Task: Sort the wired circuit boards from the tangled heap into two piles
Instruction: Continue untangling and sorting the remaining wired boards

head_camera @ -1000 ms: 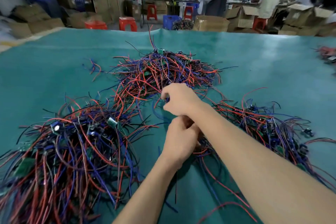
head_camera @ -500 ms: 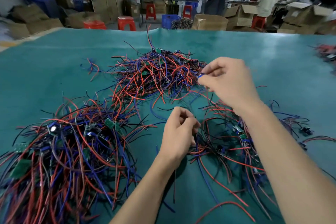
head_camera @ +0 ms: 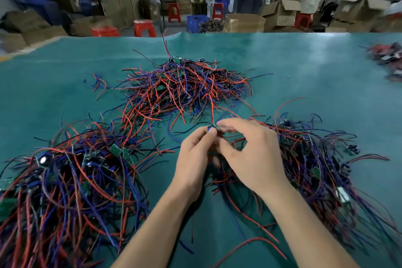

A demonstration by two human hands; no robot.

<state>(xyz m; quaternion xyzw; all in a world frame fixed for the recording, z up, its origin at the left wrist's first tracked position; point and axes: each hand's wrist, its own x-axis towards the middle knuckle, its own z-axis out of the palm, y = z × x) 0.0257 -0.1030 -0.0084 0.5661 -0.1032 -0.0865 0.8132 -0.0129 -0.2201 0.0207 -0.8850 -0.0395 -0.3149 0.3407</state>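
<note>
Three tangles of red, blue and black wires with small green circuit boards lie on the teal table (head_camera: 315, 76): a far pile (head_camera: 185, 89), a near-left pile (head_camera: 71, 183) and a right pile (head_camera: 315, 167). Between them, my left hand (head_camera: 193, 165) and my right hand (head_camera: 252, 156) meet at the fingertips and pinch one small wired circuit board (head_camera: 212, 126). Its red wire runs up toward the far pile. The board itself is mostly hidden by my fingers.
Loose wires (head_camera: 250, 243) trail across the table in front of me. Another small heap (head_camera: 387, 59) sits at the far right edge. Beyond the table stand cardboard boxes (head_camera: 243, 23), red stools (head_camera: 144, 28), a blue crate and people at benches.
My right hand has come back from the far pile's right side to the middle. Both hands now meet on one board; earlier the left hand held wires alone, lower down.
</note>
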